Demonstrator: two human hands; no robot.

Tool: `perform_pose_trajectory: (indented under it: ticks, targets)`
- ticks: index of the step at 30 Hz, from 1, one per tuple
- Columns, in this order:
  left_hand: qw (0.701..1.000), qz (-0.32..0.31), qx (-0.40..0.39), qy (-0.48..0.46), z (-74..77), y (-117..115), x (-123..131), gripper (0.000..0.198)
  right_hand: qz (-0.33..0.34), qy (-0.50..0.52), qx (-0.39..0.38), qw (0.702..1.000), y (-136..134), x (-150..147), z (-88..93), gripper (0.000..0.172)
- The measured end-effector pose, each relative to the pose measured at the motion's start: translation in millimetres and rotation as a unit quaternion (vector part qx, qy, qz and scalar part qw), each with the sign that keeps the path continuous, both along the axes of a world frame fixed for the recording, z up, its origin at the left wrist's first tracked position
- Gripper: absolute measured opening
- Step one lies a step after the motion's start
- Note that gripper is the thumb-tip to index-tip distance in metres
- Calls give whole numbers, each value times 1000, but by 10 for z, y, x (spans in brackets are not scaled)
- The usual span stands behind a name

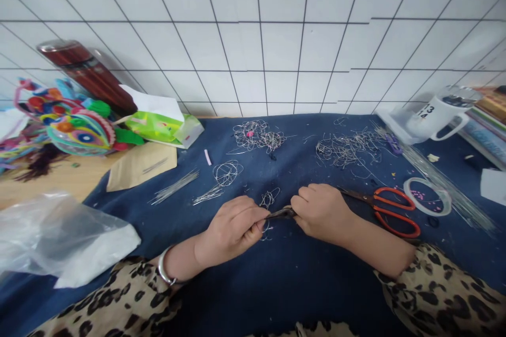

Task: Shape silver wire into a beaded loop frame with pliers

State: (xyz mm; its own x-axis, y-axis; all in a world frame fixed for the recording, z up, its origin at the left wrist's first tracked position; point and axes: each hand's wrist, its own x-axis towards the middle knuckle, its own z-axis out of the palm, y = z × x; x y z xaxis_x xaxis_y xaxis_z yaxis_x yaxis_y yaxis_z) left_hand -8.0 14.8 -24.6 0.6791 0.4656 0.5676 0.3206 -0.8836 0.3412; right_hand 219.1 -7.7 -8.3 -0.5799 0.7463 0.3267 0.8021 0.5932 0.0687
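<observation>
Near the middle of the dark blue cloth [245,284], my right hand [324,213] is closed around a dark metal tool [285,212], which looks like pliers. The tool's tip points left and reaches the fingers of my left hand [235,224]. My left hand is pinched at that tip; what it holds there is too small to make out. A thin looped wire [270,198] shows just behind the tool, with more wire below it. Red-handled scissors [395,210] lie right beside my right forearm.
Tangled wire [256,136] and another tangle [348,147] lie farther back. Straight wires [176,187] are on the left, a round dish [427,196] with pink beads and a white mug [438,116] on the right. A plastic bag [67,237] and tissue pack [158,125] are at left.
</observation>
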Motion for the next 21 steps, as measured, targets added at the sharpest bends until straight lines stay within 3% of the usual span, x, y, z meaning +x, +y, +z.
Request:
perform_pose_trajectory:
  ticks: [9, 21]
  targets:
    - [997, -30, 63, -17, 18, 35, -65, 31, 20, 3, 124, 992, -11, 40, 1, 26]
    - [990, -24, 138, -25, 77, 64, -82, 27, 13, 18, 156, 988, 49, 82, 21, 31]
